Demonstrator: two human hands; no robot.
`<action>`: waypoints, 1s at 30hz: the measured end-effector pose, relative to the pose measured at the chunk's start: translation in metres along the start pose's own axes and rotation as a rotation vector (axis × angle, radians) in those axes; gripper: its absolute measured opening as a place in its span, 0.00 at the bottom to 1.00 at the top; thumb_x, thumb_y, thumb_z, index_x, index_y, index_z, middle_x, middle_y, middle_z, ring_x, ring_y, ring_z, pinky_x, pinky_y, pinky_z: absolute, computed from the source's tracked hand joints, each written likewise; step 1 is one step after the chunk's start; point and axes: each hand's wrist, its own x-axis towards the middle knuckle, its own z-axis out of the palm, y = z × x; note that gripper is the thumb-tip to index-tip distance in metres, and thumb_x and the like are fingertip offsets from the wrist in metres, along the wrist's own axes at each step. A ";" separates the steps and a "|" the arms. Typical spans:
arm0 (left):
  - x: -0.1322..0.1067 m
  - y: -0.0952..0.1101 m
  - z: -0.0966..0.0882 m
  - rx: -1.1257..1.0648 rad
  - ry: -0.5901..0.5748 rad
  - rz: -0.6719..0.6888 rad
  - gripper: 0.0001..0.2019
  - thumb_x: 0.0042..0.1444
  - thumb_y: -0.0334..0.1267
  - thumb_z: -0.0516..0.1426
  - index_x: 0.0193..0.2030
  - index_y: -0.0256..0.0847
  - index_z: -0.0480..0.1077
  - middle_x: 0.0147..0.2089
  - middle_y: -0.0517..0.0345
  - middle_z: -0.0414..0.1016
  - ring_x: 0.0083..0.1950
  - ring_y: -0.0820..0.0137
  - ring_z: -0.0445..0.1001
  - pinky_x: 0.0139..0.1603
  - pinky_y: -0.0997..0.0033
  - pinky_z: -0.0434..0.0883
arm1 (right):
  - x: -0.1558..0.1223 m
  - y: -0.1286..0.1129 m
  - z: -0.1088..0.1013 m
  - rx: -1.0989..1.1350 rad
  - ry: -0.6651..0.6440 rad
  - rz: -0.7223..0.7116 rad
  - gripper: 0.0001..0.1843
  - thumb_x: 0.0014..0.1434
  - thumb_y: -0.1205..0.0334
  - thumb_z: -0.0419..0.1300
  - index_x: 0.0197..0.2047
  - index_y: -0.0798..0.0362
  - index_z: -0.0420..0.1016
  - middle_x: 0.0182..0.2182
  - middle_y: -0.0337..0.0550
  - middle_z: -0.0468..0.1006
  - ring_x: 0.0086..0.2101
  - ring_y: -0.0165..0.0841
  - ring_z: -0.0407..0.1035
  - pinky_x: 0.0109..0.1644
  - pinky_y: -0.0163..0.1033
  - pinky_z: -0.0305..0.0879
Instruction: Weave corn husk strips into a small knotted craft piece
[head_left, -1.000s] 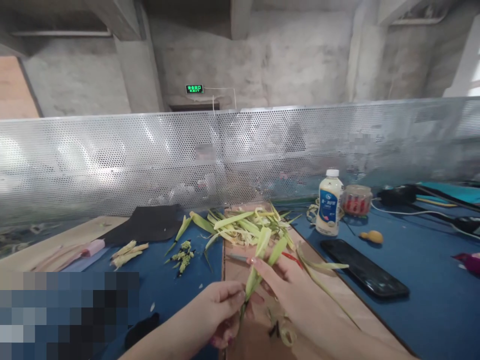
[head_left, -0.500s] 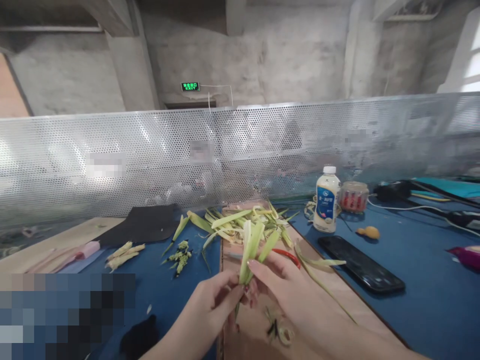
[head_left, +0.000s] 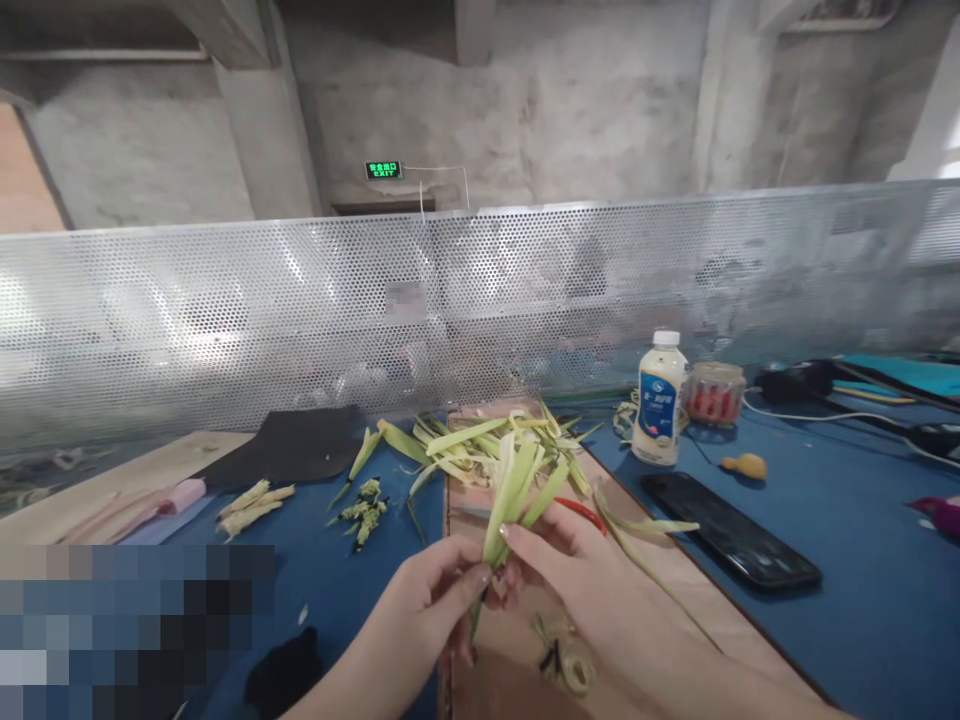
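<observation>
Green leaf bunch, one, above brown board, left hand pinched on lower end, right hand clasping its side, red handle by right hand, leaf pile beyond

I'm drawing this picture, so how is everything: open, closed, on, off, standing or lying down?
Long pale green leaf strips: bunched together, held in both hands
Left hand: closed, pinching grip
Right hand: closed, pinching grip
Tall pale bottle with blue label: upright, capped
Black rectangular phone: lying flat, nothing lit
Clear round jar: upright, lid unclear
Green rectangular exit sign: lit
Curved red handle: partly hidden
</observation>
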 end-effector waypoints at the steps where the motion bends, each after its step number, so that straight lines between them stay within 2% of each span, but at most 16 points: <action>1: 0.000 0.000 0.000 -0.008 0.002 0.003 0.13 0.56 0.45 0.50 0.31 0.36 0.65 0.29 0.62 0.66 0.16 0.83 0.59 0.16 0.82 0.58 | 0.000 0.000 0.001 0.020 0.000 -0.003 0.07 0.49 0.58 0.59 0.26 0.53 0.68 0.27 0.43 0.76 0.47 0.42 0.66 0.42 0.41 0.68; 4: 0.001 -0.002 0.000 -0.009 0.020 -0.002 0.13 0.55 0.46 0.51 0.33 0.37 0.65 0.28 0.63 0.66 0.16 0.83 0.59 0.16 0.82 0.58 | 0.001 0.001 0.001 0.121 -0.038 0.014 0.08 0.48 0.58 0.59 0.26 0.53 0.67 0.29 0.42 0.76 0.45 0.40 0.68 0.48 0.44 0.66; 7: 0.001 -0.004 -0.001 -0.002 0.044 0.005 0.13 0.56 0.46 0.51 0.35 0.37 0.65 0.27 0.62 0.67 0.17 0.82 0.60 0.16 0.81 0.59 | 0.001 0.002 0.000 0.157 -0.036 0.016 0.09 0.49 0.57 0.59 0.27 0.53 0.66 0.30 0.42 0.76 0.45 0.39 0.68 0.49 0.42 0.65; 10: 0.000 -0.004 -0.001 -0.017 0.061 0.012 0.12 0.55 0.46 0.51 0.35 0.37 0.65 0.29 0.61 0.69 0.17 0.80 0.63 0.17 0.80 0.61 | 0.001 0.001 -0.001 0.081 0.006 -0.007 0.09 0.48 0.56 0.60 0.26 0.53 0.68 0.31 0.43 0.76 0.47 0.40 0.66 0.43 0.40 0.69; 15: -0.001 -0.002 0.000 -0.063 0.035 -0.002 0.12 0.55 0.46 0.52 0.33 0.38 0.64 0.25 0.62 0.70 0.18 0.76 0.67 0.19 0.77 0.65 | 0.000 0.004 0.001 0.001 0.009 0.039 0.12 0.48 0.52 0.59 0.26 0.53 0.71 0.25 0.43 0.76 0.38 0.41 0.71 0.29 0.36 0.70; 18: -0.003 -0.001 0.001 -0.053 0.047 0.020 0.11 0.55 0.45 0.52 0.33 0.38 0.64 0.29 0.60 0.72 0.19 0.76 0.69 0.22 0.76 0.66 | 0.000 0.003 0.000 0.002 0.038 0.023 0.13 0.47 0.51 0.59 0.25 0.52 0.71 0.25 0.42 0.76 0.36 0.39 0.71 0.27 0.34 0.69; 24: -0.004 -0.003 0.001 0.054 0.075 -0.009 0.12 0.55 0.46 0.51 0.32 0.38 0.64 0.19 0.62 0.69 0.21 0.72 0.70 0.26 0.74 0.67 | -0.008 -0.010 -0.008 -0.021 -0.104 0.028 0.19 0.52 0.46 0.54 0.23 0.52 0.72 0.19 0.40 0.74 0.30 0.36 0.72 0.28 0.34 0.67; 30: -0.006 -0.001 0.002 0.087 0.068 0.005 0.11 0.55 0.44 0.51 0.32 0.38 0.64 0.24 0.60 0.71 0.24 0.71 0.73 0.28 0.73 0.68 | -0.004 0.002 -0.007 -0.040 0.153 0.179 0.20 0.55 0.47 0.48 0.23 0.51 0.70 0.20 0.41 0.72 0.29 0.36 0.71 0.30 0.37 0.67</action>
